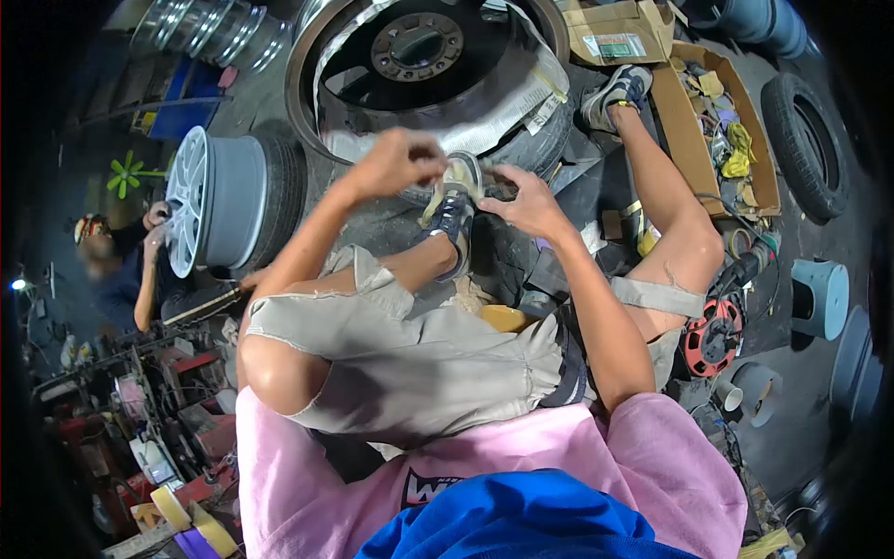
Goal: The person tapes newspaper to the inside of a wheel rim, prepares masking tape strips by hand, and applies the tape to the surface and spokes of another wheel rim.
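My left hand (396,160) is raised near the lower rim of a large wheel rim (303,102). It is blurred by motion, with its fingers curled in a pinch at a pale yellowish strip that looks like masking tape (434,207). My right hand (527,202) is close by on the other side, thumb and fingers bent toward the same pale tape. Between and below the hands is my dark sneaker (451,220), its toe toward the wheel. Newspaper (349,147) lines the inside of the rim around a dark centre disc (417,48). Fingertip contact is partly smeared.
A cardboard box (669,130) of scraps stands right of my other foot, with a loose tire (805,147) beyond it. A red reel (713,337) and a blue stool (819,298) are at right. At left a person (121,270) works at a silver wheel (233,200).
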A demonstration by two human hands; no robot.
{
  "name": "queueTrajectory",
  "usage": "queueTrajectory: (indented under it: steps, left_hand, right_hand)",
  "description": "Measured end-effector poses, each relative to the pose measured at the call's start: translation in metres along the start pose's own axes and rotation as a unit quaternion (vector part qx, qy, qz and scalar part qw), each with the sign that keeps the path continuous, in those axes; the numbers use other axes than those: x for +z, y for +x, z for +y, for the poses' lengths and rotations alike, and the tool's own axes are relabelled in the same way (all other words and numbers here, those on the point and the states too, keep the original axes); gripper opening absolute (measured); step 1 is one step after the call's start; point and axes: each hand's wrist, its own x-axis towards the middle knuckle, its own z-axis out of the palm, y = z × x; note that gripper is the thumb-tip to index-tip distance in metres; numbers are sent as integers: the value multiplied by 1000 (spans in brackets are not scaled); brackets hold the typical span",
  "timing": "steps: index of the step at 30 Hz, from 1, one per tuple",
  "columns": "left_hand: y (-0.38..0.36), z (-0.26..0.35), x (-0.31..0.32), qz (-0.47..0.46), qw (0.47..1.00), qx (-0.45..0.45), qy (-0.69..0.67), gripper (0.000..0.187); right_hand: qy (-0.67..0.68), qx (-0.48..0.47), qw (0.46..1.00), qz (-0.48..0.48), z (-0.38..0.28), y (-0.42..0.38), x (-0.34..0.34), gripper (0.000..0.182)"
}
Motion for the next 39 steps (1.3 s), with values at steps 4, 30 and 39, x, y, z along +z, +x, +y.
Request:
queueTrajectory:
  steps: [4,30,39]
  left_hand:
    - [-1,82,-47,-25,998,59,-16,36]
    - [-14,117,-24,236,955,143,106,36]
    - [-24,132,-16,49,992,106,49,30]
  right_hand:
    - [255,-26,967,-6,-73,5,-26,61]
    - [288,-76,934,198,-143,-79,-86,20]
    - [384,-174,896,141,-142,-80,-88,7]
